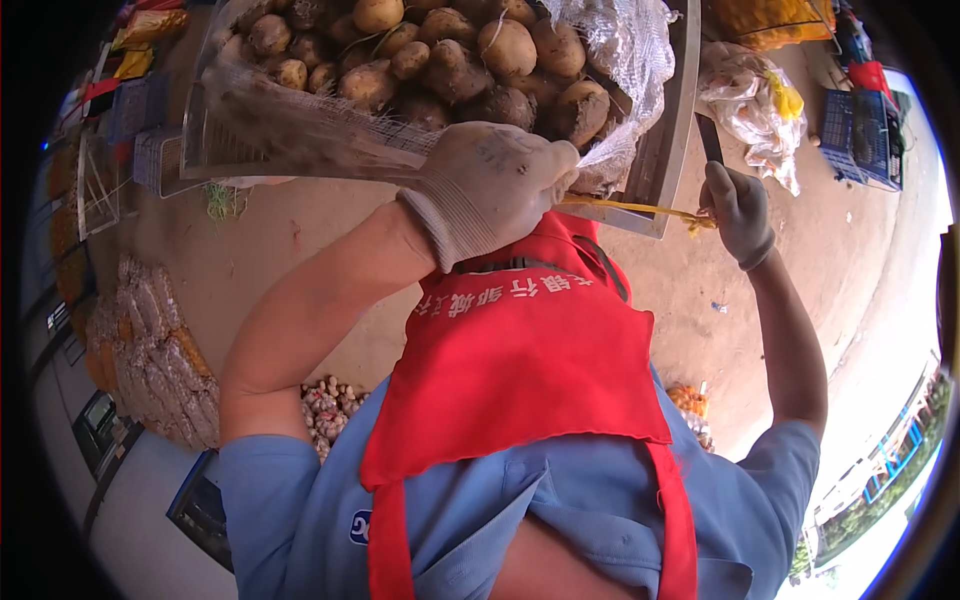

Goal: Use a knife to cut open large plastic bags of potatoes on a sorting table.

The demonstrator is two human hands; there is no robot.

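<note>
Above my red apron, my left hand (499, 180), in a soiled knit work glove, is closed on the rim of a white woven mesh sack (622, 52). Dirt-covered potatoes (450, 67) fill the sack's wide mouth. From beside my left fingers a yellow cord (634, 204) runs taut to my right hand (739, 210), where it ends in a knotted tuft. That gloved right hand is closed around a knife, its dark blade (709, 139) pointing away from me. The knife's handle is mostly hidden in the glove.
The sack lies in a metal-edged tray or stand (671, 112). A crumpled clear plastic bag (750, 105) and a blue plastic crate (862, 135) are on the right. Garlic bulbs (330, 409) lie near my left elbow; filled sacks (146, 352) are stacked on the left.
</note>
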